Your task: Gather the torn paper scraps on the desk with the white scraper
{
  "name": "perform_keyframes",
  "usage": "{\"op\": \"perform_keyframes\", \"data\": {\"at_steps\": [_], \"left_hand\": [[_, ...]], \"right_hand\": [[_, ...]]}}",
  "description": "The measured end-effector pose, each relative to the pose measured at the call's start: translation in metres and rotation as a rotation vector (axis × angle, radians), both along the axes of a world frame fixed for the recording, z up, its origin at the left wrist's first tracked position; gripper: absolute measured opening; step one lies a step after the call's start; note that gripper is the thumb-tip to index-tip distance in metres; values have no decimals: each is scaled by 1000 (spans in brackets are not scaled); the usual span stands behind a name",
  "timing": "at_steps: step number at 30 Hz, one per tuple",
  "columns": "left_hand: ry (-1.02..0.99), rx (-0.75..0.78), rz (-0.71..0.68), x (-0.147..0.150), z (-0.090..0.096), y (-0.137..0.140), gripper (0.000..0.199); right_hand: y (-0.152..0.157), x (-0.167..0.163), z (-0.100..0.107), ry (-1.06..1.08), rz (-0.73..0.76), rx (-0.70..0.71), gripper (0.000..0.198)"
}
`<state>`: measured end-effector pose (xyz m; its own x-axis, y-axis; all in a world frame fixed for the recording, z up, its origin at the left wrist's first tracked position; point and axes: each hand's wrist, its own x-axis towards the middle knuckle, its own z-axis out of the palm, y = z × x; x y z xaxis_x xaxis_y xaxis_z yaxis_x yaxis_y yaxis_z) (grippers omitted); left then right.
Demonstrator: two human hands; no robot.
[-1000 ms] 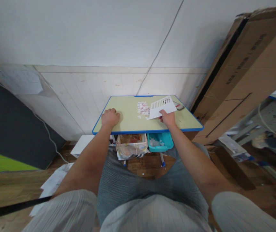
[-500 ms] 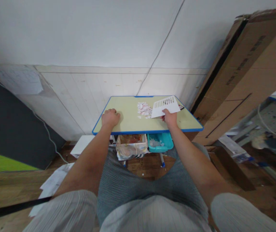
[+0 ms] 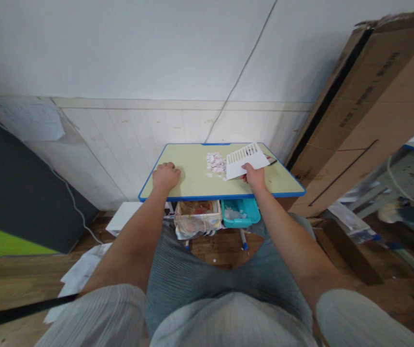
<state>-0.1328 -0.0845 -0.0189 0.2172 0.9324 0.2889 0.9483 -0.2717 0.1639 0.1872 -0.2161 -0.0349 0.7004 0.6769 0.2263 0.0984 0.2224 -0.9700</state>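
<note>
On the left part of a small pale-yellow table (image 3: 192, 185) with a blue rim rests my left hand (image 3: 166, 176), knuckles up and fingers curled; nothing shows in it. My right hand (image 3: 254, 176) grips the near edge of a white slotted card (image 3: 243, 166), thumb on top. A row of narrow openings runs along the card's far side, some showing dark. Just left of the card lies a pile of small white and pinkish paper pieces (image 3: 215, 163), partly covered by it. A dark, thin item (image 3: 272, 160) that I cannot make out peeks from behind its right edge.
Below the table's front edge sit a lined bin (image 3: 197, 224) and a turquoise basket (image 3: 241, 222) holding whitish scraps. Tall cardboard boxes (image 3: 359, 111) lean at the right. A wall with a cable (image 3: 241, 72) stands behind. Papers (image 3: 80, 270) lie on the floor at left.
The white card has shifted and tilted slightly in my right hand, its near-left corner moving a little toward me. My left hand has stayed in place.
</note>
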Motion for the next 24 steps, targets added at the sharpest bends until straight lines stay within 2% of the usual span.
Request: {"op": "perform_keyframes", "data": {"at_steps": [7,13,24], "left_hand": [[-1,1,0,0,0,1,49],[-15,4,3,0,-2,1,49],[14,-6,5,1,1,-2,52]], "right_hand": [[-1,-1,2,25,-1,-22,7],[-3,1,6,57,-69,-7,24],[0,9,-1,124,-16,21,31]]}}
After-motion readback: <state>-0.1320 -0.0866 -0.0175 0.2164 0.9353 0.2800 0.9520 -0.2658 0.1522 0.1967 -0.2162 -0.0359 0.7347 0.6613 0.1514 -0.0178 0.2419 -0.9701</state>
